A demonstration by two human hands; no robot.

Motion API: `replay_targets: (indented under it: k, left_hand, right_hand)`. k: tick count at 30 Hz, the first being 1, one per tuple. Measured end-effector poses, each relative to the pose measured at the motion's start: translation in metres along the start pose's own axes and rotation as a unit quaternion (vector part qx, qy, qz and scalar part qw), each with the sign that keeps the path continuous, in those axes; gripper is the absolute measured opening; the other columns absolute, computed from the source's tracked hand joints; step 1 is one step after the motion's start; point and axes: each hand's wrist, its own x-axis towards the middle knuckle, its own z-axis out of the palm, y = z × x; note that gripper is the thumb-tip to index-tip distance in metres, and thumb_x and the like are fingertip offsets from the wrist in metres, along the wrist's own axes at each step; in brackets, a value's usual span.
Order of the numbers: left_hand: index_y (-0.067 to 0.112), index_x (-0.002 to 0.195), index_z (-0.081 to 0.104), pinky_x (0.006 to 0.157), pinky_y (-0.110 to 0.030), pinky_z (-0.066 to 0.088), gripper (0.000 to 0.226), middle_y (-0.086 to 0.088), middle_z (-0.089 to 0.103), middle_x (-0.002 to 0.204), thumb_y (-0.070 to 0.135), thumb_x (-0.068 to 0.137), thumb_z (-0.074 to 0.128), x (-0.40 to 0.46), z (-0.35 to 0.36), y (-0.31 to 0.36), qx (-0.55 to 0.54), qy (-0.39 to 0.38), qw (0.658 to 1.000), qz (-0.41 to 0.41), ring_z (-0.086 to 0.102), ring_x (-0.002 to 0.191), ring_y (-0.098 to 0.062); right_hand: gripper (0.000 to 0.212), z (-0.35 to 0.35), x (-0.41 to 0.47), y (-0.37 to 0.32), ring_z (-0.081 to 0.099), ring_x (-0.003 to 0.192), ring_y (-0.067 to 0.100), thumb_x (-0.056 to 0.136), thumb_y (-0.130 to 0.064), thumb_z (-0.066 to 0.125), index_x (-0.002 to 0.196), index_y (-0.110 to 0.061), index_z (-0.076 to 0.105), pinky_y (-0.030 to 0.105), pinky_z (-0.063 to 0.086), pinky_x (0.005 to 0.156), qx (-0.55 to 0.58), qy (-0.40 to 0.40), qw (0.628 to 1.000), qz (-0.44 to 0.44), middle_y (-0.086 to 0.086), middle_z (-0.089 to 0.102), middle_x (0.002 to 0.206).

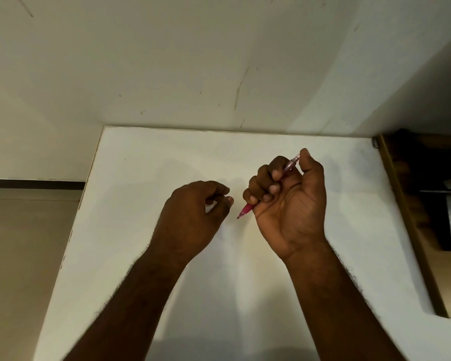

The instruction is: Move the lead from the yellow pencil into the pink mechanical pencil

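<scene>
My right hand [289,201] is closed in a fist around the pink mechanical pencil [246,210], thumb resting on its top end. The pencil slants, its dark tip pointing down and left toward my left hand. My left hand [195,214] hovers just left of the tip with thumb and forefinger pinched together; whether a thin lead sits between them is too small to tell. The yellow pencil is not in view.
Both hands are above a white table [146,178] that meets a white wall [193,61] at the back. The table's left edge drops to a beige floor [24,243]. Wooden shelving [412,204] with dark items stands at the right edge.
</scene>
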Motion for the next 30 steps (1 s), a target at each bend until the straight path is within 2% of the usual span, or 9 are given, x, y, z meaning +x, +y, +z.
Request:
replay_targets:
  k: [12, 22, 27, 30]
  left_hand:
    - [0.030, 0.110, 0.073, 0.073, -0.010, 0.041, 0.025, 0.019, 0.068, 0.094, 0.041, 0.089, 0.066, -0.0004, 0.0001, -0.0008, 0.005, -0.004, 1.000, 0.006, 0.063, 0.090, -0.001]
    - [0.030, 0.108, 0.074, 0.072, -0.010, 0.041, 0.023, 0.017, 0.071, 0.096, 0.040, 0.088, 0.068, -0.0006, 0.0012, -0.0019, 0.001, -0.002, 1.000, 0.014, 0.064, 0.090, 0.000]
    - [0.030, 0.107, 0.074, 0.074, -0.015, 0.044, 0.021, 0.017, 0.072, 0.096, 0.038, 0.088, 0.069, -0.0006, 0.0010, -0.0018, -0.005, 0.003, 1.000, 0.019, 0.064, 0.091, -0.001]
    - [0.030, 0.107, 0.074, 0.075, -0.014, 0.043, 0.022, 0.018, 0.071, 0.096, 0.038, 0.088, 0.068, -0.0008, 0.0008, -0.0017, -0.002, 0.003, 1.000, 0.020, 0.063, 0.091, -0.001]
  right_hand:
    - [0.050, -0.0002, 0.0003, -0.0003, 0.022, 0.054, 0.017, 0.100, -0.043, 0.035, 0.063, -0.012, 0.046, 0.032, 0.029, 0.054, -0.005, 0.010, 1.000, -0.014, 0.001, 0.032, 0.054]
    - [0.048, 0.0002, -0.0011, -0.0022, 0.022, 0.054, 0.016, 0.100, -0.042, 0.036, 0.063, -0.013, 0.046, 0.032, 0.030, 0.054, 0.014, 0.008, 1.000, -0.020, 0.000, 0.032, 0.055]
    - [0.051, -0.0002, -0.0007, -0.0017, 0.024, 0.054, 0.015, 0.100, -0.048, 0.037, 0.065, -0.012, 0.048, 0.033, 0.029, 0.055, 0.016, 0.010, 1.000, -0.015, 0.001, 0.033, 0.056]
    - [0.049, -0.0004, -0.0001, -0.0014, 0.024, 0.053, 0.016, 0.099, -0.043, 0.036, 0.063, -0.012, 0.046, 0.032, 0.030, 0.053, 0.015, 0.006, 1.000, -0.017, 0.001, 0.032, 0.055]
